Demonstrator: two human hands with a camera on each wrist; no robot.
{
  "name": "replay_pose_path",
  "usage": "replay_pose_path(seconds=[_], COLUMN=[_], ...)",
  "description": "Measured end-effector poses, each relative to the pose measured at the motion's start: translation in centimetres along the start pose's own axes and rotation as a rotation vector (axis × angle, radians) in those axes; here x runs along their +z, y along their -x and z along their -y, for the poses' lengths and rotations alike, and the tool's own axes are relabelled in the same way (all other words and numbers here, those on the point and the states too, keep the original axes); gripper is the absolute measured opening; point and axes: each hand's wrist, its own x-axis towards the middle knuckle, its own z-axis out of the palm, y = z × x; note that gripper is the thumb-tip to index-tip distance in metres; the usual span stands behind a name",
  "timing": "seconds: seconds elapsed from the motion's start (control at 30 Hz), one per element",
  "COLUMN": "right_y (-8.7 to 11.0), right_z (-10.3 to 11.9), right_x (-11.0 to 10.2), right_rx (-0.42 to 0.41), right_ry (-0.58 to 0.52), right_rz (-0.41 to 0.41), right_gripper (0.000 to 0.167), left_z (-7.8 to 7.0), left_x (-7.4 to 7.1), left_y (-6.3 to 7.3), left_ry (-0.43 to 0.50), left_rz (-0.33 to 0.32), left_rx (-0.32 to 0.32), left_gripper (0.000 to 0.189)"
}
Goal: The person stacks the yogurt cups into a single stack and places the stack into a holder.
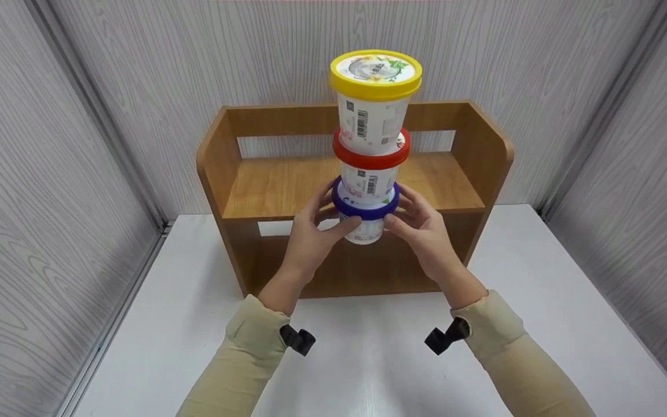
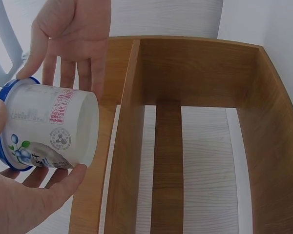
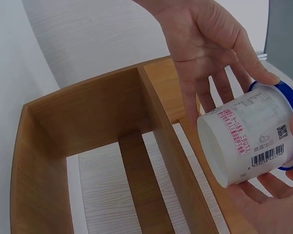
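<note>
Three white tubs with printed sides stand upright in one stack in the head view. The bottom tub (image 1: pixel 365 231) has a blue lid, the middle tub (image 1: pixel 370 181) a red lid, and the top tub (image 1: pixel 373 121) a yellow lid. My left hand (image 1: pixel 316 231) grips the blue-lidded tub from the left, thumb at the front below the rim. From the right, my right hand (image 1: pixel 423 229) holds the same tub in a mirrored grip. Both wrist views show fingers around this blue-lidded tub (image 2: pixel 49 126), its base uncovered.
Behind the stack, a two-level wooden shelf (image 1: pixel 287 188) stands on a white table (image 1: pixel 356 359). Its raised side panels (image 1: pixel 490 156) flank the upper board, and an open lower level lies beneath. Grey wood-patterned walls (image 1: pixel 154 58) enclose the table at the back and sides.
</note>
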Motion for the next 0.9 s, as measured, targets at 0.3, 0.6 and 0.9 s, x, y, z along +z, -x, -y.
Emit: replay_pose_path(seconds=[0.3, 0.6, 0.9], right_y=[-1.6, -3.6, -5.4], right_z=[0.3, 0.5, -0.3], right_x=[-0.2, -0.8, -1.3], right_rx=[0.028, 0.020, 0.044], right_ry=[0.011, 0.014, -0.002], right_rz=[0.022, 0.031, -0.004], right_gripper=[0.058, 0.059, 0.061], left_z=[0.1, 0.0, 0.7], left_x=[-0.2, -0.2, 0.0], left_y=[-1.6, -3.8, -5.9], left_ry=[0.024, 0.053, 0.127], left_rz=[0.021, 0.036, 0.070], left_rx=[-0.004, -0.002, -0.012], left_gripper=[0.075, 0.071, 0.072])
